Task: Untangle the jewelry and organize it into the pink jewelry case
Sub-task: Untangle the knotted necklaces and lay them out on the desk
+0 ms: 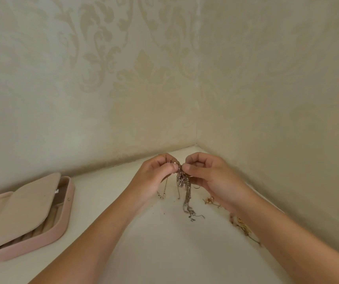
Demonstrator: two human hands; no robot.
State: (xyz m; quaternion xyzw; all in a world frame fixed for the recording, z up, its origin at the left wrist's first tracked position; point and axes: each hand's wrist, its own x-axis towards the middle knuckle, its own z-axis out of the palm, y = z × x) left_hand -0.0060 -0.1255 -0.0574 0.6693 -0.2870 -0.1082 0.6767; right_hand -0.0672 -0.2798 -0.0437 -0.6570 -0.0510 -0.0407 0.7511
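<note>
Two bare forearms reach up from the bottom edge of the frame over a white table [160, 253] set into a corner.

At the lower left lies the soft pink, rounded-corner jewelry case [58, 230]. It is open, and a beige padded flap [21, 210] rests tilted over its inside. Pale ribbed rolls show in the gap under the flap. The case is well apart from both hands.

At the lower right, a loose gold-coloured chain [243, 226] lies on the table, partly hidden by the right forearm. A little farther in, a small gold piece with pale beads [209, 200] lies just below the right hand.

In the middle of the frame, the tangle of thin silver and rose-toned metal chains [182, 178] hangs between the two hands. Its longest strands trail down and their curled ends [192, 215] touch the table. A separate fine strand with small beads [162, 194] dangles beside the left palm.

The left hand [154, 177] has its fingers curled and pinches the top of the knot between thumb and fingertips. The right hand [211, 177] does the same from the other side, so the two thumbs nearly meet over the knot.

Behind the hands, two walls in cream damask wallpaper [144, 78] meet at the table's far corner, right of centre.
</note>
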